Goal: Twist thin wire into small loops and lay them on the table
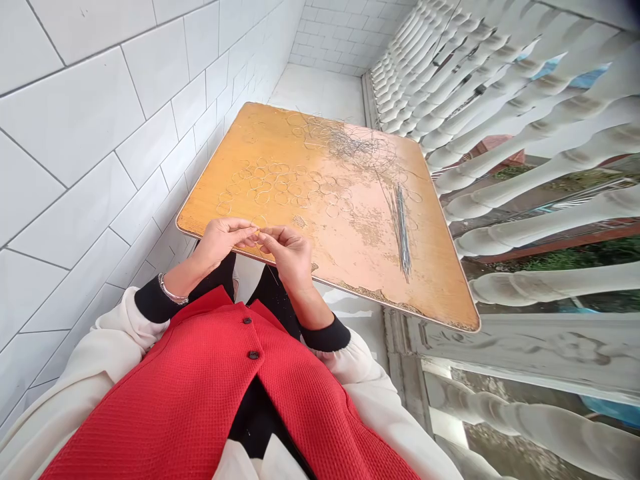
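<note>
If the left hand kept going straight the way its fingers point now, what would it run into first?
The left hand points toward the right hand, fingertips nearly meeting over the wooden board's near edge. It would likely meet the right hand's fingers first; whether thin wire lies between them is unclear.

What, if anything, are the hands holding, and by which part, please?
Both hands, left hand and right hand, pinch a thin wire piece between their fingertips, one at each end; its exact shape is too small to tell.

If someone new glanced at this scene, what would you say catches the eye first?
Probably the left hand and right hand, meeting at the near edge of the worn wooden board and pinching a thin wire piece between them. Beyond them, rows of small wire rings cover the board's middle, with a bundle of straight wires to the right.
</note>
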Demonstrator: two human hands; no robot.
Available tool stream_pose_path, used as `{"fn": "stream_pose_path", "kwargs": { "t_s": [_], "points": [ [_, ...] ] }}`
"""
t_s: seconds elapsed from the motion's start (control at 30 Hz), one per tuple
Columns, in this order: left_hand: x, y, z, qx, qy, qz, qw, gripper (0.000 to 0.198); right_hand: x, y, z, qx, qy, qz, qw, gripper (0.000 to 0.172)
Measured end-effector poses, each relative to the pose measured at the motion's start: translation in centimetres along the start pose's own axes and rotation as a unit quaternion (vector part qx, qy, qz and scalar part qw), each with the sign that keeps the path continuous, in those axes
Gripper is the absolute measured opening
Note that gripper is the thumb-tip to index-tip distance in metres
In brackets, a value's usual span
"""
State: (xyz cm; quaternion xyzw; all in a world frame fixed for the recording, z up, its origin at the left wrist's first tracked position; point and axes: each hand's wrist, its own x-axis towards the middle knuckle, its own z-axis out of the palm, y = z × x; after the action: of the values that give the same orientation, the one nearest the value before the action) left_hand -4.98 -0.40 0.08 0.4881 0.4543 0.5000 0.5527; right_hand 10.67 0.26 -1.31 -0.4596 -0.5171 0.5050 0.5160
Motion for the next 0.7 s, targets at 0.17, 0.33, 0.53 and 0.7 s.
{"fn": "stream_pose_path", "kwargs": {
  "t_s": [0.17, 0.33, 0.53, 0.7],
  "points": [
    [-0.1, 0.4, 0.0, -0.004, 0.008, -0.032, 0.999, 0.031, 0.3, 0.3, 0.2, 0.011, 0.013, -0.007, 1.000, 0.021],
    [-0.3, 1.3, 0.0, 0.010, 0.008, -0.048, 0.999, 0.022, 0.6, 0.7, -0.1, 0.007, 0.017, 0.000, 1.000, 0.022],
    [-0.3, 1.3, 0.1, 0.005, 0.002, -0.065, 0.998, 0.020, 0.8, 0.8, -0.2, 0.002, 0.020, -0.005, 1.000, 0.025],
    [-0.4, 0.9, 0.5, -0.027, 0.007, -0.075, 0.997, 0.018, 0.5, 0.7, 0.4, 0.035, 0.034, -0.013, 0.999, 0.024]
  ]
}}
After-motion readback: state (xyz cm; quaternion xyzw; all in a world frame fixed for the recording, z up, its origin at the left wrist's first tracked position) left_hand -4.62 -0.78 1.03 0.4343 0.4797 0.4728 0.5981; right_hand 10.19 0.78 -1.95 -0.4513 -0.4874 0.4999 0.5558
